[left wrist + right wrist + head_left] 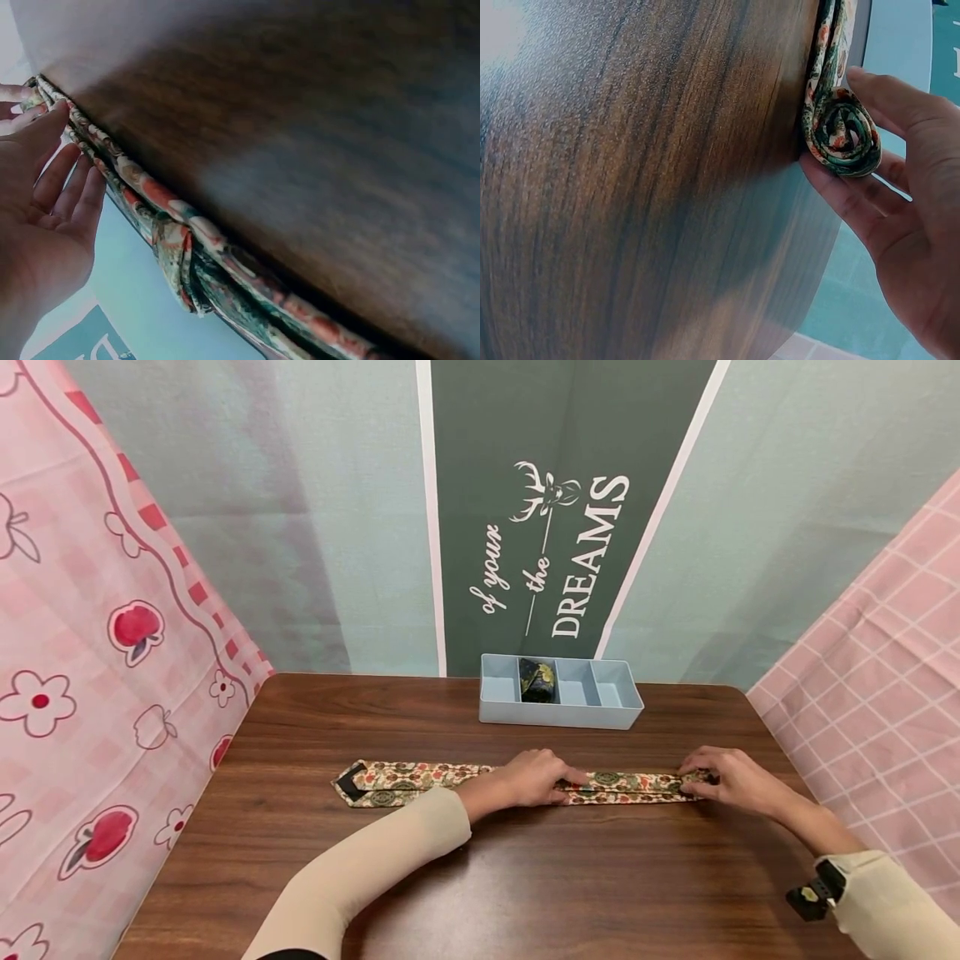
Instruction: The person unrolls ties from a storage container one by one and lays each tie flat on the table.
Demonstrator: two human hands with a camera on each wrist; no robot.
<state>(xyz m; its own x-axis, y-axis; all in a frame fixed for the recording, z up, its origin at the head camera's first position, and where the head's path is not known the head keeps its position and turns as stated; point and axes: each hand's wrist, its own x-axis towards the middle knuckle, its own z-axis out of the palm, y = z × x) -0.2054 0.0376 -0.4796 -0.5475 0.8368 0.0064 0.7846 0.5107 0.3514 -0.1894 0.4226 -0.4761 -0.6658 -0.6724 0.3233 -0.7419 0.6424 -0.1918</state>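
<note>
A cream necktie [450,772] with a red and green pattern lies lengthwise across the table, doubled into two layers, its pointed dark-lined end at the left. Its right end is wound into a small roll [844,136], seen end-on in the right wrist view. My right hand [737,781] holds this roll between thumb and fingers. Around the middle of the tie, my left hand [531,777] rests on the fabric with loosely extended fingers. The left wrist view shows the tie's keeper loop [176,259] on the layered strip.
A light blue box [558,714] with several compartments stands at the table's back edge. One compartment holds a rolled dark necktie [537,680] with yellow flowers. Brown wooden tabletop [570,877] extends in front of the tie. Fabric curtains [337,527] hang behind and at both sides.
</note>
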